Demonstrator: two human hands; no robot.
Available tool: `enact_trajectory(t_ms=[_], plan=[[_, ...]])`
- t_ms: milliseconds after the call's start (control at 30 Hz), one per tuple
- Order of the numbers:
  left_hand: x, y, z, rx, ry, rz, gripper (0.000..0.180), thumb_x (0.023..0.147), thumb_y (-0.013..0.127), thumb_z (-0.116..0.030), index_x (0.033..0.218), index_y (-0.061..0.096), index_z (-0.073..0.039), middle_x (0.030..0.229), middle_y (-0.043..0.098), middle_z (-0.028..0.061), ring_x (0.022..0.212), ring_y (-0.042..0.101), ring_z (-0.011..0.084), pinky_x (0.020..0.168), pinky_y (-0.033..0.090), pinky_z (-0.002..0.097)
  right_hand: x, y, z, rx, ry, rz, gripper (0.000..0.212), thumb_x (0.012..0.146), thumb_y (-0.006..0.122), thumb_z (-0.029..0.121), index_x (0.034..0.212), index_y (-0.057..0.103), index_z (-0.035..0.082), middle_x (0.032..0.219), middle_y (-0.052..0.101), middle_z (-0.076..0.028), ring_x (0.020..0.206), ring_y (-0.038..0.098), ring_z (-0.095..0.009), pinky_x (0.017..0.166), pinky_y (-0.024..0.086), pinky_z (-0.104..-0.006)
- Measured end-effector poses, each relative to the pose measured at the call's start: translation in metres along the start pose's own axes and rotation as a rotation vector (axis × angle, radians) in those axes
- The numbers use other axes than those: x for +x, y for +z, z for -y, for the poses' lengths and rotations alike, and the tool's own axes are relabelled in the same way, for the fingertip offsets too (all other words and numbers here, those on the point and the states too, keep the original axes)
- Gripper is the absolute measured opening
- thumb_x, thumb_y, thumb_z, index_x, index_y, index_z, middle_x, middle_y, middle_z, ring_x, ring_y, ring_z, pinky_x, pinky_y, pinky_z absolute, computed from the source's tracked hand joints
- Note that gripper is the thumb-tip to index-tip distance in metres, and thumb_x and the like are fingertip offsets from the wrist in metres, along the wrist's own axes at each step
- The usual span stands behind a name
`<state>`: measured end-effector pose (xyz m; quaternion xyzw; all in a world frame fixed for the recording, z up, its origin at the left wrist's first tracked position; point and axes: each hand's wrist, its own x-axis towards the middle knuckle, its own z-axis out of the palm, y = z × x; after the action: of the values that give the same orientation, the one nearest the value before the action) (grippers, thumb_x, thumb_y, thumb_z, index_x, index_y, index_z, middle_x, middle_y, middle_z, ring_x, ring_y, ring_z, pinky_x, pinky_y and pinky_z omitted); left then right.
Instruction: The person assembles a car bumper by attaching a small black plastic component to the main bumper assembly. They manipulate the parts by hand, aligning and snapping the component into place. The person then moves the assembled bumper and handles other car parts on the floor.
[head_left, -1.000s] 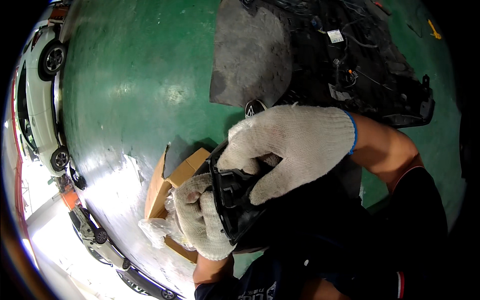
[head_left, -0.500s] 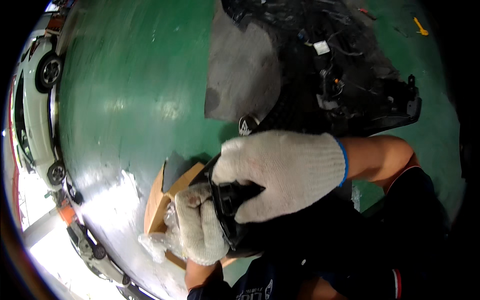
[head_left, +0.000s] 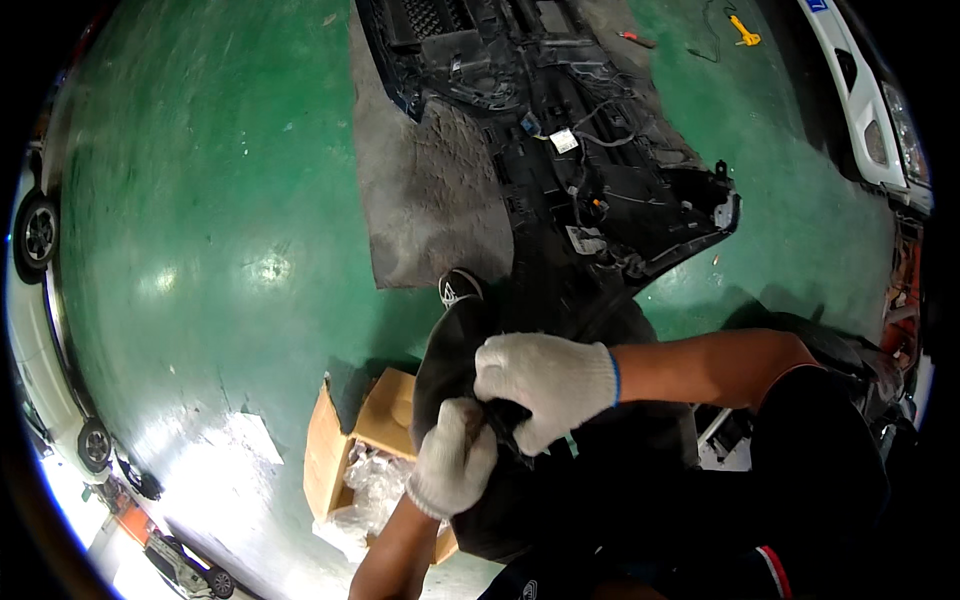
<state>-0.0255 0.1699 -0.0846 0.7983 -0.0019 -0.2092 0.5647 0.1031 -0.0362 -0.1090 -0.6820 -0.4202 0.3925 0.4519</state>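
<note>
White knit gloves are worn as a black plastic part (head_left: 470, 350) is held at six o'clock, above an open cardboard box (head_left: 345, 445) on the green floor (head_left: 200, 200). The left hand (head_left: 455, 455) is closed on its lower edge, the right hand (head_left: 545, 385) clamped across it. Judged mid-handling; a steady hold is called for.
</note>
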Motion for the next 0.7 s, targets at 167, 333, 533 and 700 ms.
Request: enact_trajectory(t_ms=[167,333,533,700], plan=[[-0.012,0.019,0.017,-0.114,-0.312,-0.078,0.021,0.102,0.059,-0.004,0.12,0.051,0.002,0.106,0.067,0.0167,0.097,0.07,0.0258,0.084,0.056,0.0357,-0.015,0.015,0.003,-0.063,0.117,-0.106,0.052,0.073,0.08,0.028,0.116,0.071,0.0,0.112,0.066,-0.018,0.108,0.063,-0.035,0.095,0.055,-0.0443],[-0.029,-0.016,-0.026,-0.46,-0.559,-0.384,0.022,0.106,0.057,-0.008,0.126,0.053,0.001,0.116,0.067,0.0109,0.098,0.07,0.0184,0.087,0.059,0.0331,-0.02,0.001,0.036,-0.132,0.345,-0.168,0.058,0.079,0.078,0.03,0.129,0.069,0.002,0.12,0.066,-0.019,0.117,0.062,-0.037,0.104,0.051,-0.0462],[-0.061,-0.107,-0.02,-0.505,-0.711,-0.531,0.031,0.103,0.06,-0.017,0.128,0.055,0.002,0.124,0.065,0.0156,0.103,0.07,0.024,0.088,0.059,0.0333,-0.034,0.003,0.06,0.043,0.61,-0.362,0.059,0.083,0.075,0.029,0.137,0.067,0.005,0.127,0.067,-0.019,0.123,0.061,-0.037,0.108,0.049,-0.0454],[-0.058,-0.238,0.045,-0.509,-0.931,-0.658,0.044,0.102,0.064,-0.023,0.133,0.052,0.005,0.128,0.062,0.0159,0.106,0.068,0.0248,0.091,0.058,0.035,-0.007,-0.006,0.09,0.039,0.883,-0.454,0.053,0.087,0.074,0.027,0.135,0.067,0.005,0.129,0.067,-0.019,0.12,0.064,-0.037,0.107,0.05,-0.0451]])
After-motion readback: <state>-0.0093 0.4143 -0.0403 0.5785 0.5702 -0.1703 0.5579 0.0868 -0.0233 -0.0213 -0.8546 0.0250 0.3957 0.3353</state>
